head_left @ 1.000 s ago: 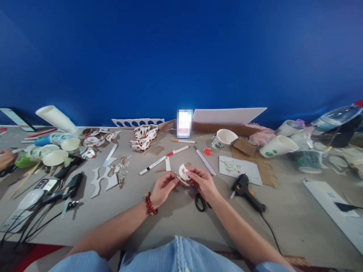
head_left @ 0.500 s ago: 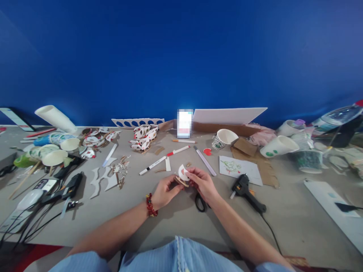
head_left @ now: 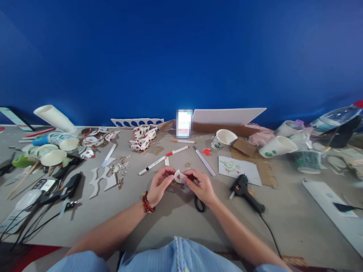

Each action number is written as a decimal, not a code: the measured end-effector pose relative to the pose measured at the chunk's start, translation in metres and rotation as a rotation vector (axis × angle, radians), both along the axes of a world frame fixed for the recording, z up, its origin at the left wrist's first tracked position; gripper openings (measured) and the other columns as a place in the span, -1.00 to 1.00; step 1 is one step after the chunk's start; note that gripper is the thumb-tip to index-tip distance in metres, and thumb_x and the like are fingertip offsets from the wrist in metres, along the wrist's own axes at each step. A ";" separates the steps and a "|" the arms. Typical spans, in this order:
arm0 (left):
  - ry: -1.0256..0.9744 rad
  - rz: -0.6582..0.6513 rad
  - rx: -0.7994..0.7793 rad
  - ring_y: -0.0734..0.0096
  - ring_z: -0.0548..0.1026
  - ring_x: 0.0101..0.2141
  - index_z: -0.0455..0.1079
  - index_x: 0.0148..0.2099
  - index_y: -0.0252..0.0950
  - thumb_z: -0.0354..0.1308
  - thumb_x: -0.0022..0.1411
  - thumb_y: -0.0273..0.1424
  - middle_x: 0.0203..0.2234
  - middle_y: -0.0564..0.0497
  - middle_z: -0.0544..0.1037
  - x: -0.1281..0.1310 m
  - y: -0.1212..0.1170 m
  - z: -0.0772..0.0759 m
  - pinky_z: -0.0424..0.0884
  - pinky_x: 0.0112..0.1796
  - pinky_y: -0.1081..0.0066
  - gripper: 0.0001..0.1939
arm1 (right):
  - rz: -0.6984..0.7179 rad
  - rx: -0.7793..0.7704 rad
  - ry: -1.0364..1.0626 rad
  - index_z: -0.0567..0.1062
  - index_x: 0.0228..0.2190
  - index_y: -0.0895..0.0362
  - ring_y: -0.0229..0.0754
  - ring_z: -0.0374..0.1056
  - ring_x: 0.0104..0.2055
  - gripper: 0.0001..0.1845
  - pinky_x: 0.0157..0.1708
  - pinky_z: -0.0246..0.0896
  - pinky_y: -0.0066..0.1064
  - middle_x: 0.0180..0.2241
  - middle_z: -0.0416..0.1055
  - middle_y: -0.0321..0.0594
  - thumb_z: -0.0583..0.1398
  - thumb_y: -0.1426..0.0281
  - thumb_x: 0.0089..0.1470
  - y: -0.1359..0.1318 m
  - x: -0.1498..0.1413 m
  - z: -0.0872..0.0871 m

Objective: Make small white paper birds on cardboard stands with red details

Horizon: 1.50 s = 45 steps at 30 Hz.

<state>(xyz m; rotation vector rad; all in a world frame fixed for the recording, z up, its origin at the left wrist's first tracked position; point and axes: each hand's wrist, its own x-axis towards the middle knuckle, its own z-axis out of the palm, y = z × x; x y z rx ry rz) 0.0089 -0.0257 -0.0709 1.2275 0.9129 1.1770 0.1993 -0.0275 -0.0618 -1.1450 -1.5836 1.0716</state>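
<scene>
A single camera on the head looks forward and down, past the blue shirt point(head_left: 150, 260) at the bottom edge to the hands point(head_left: 159, 187), near and just below mid-frame. Its wide view takes in the surface point(head_left: 170, 224) from near edge to back; the wall point(head_left: 181, 56), faced nearly straight on, fills the upper part.

White cutout point(head_left: 179, 177) lower and at a new tilt, left hand point(head_left: 159, 186) now apparently against its edge.
</scene>
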 end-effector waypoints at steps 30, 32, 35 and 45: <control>-0.020 -0.244 -0.171 0.18 0.47 -0.14 0.50 -0.24 -0.32 0.14 0.24 -0.26 -0.22 -0.12 0.55 -0.021 0.024 0.011 0.35 -0.08 0.29 -0.76 | 0.293 -0.316 0.306 0.56 -0.31 0.08 -0.10 0.42 -0.28 -0.77 -0.20 0.25 -0.28 -0.35 0.51 -0.19 0.30 0.20 0.04 0.001 0.008 0.015; 0.031 -0.179 -0.106 0.19 0.44 -0.15 0.49 -0.27 -0.33 0.05 0.29 -0.20 -0.25 -0.12 0.54 -0.021 0.025 0.014 0.33 -0.08 0.30 -0.69 | 0.283 -0.347 0.328 0.54 -0.31 0.09 -0.12 0.43 -0.29 -0.78 -0.21 0.25 -0.30 -0.36 0.52 -0.19 0.30 0.21 0.05 0.002 0.008 0.011; 0.120 -0.227 -0.025 0.26 0.42 -0.24 0.44 -0.33 -0.33 -0.02 0.32 -0.14 -0.31 -0.09 0.51 -0.019 0.020 0.019 0.32 -0.16 0.35 -0.61 | 0.226 -0.345 0.316 0.53 -0.33 0.11 -0.17 0.41 -0.33 -0.79 -0.28 0.24 -0.38 -0.39 0.51 -0.23 0.30 0.23 0.05 0.004 0.008 0.008; 0.303 -0.260 0.099 0.35 0.39 -0.25 0.36 -0.28 -0.31 0.05 0.30 -0.29 -0.27 -0.02 0.45 -0.019 0.013 0.024 0.28 -0.20 0.42 -0.80 | 0.144 -0.287 0.256 0.52 -0.27 0.12 -0.20 0.39 -0.35 -0.77 -0.32 0.22 -0.41 -0.40 0.51 -0.23 0.28 0.23 0.07 0.008 0.008 -0.003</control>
